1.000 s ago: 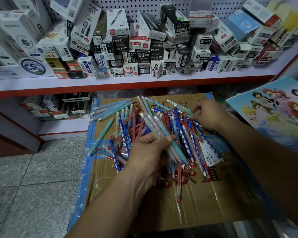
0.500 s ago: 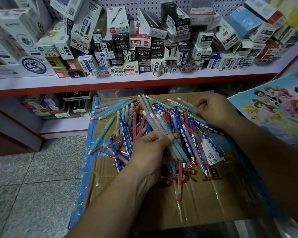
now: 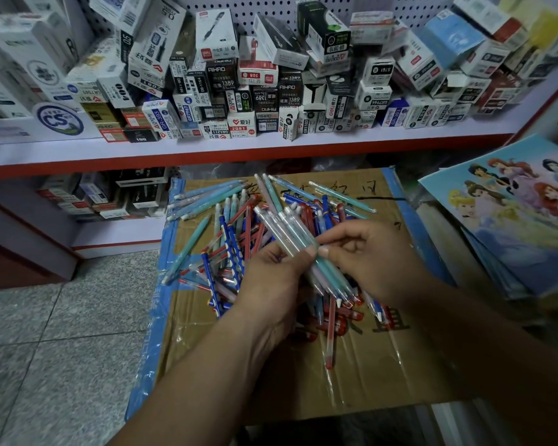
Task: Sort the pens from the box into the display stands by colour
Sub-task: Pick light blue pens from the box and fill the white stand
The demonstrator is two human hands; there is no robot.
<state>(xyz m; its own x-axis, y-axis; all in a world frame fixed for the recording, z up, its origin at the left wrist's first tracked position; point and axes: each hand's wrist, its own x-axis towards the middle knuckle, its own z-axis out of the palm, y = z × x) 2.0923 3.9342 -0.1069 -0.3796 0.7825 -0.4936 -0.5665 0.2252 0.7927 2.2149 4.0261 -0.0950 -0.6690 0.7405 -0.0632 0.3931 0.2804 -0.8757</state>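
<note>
My left hand (image 3: 271, 278) is curled around a bundle of pale teal and lilac plastic pens (image 3: 284, 225). My thumb lies on top, the caps fan up and away from my palm, and the tips poke out below, toward me. My right hand (image 3: 372, 260) meets it from the other side. Its thumb and bent fingers pinch the same bundle right beside my left thumb, so both hands hold it near its middle.

Directly under and beyond my hands lies a heap of loose pens (image 3: 229, 239), dark blue with white dots, red and teal, criss-crossed over one another. One long red pen (image 3: 331, 336) lies below my hands, pointing toward me. A few teal pens (image 3: 207, 196) lie side by side beyond my left hand. All of it rests on a flat brown cardboard box (image 3: 384, 365) sealed with blue and clear tape.

Past the box runs a white shelf with a red edge (image 3: 207, 156), stacked with small pen cartons (image 3: 264, 91). Right of my right hand are glossy sheets with cartoon princesses (image 3: 512, 204). Left of my left arm is grey tiled floor (image 3: 45, 349).
</note>
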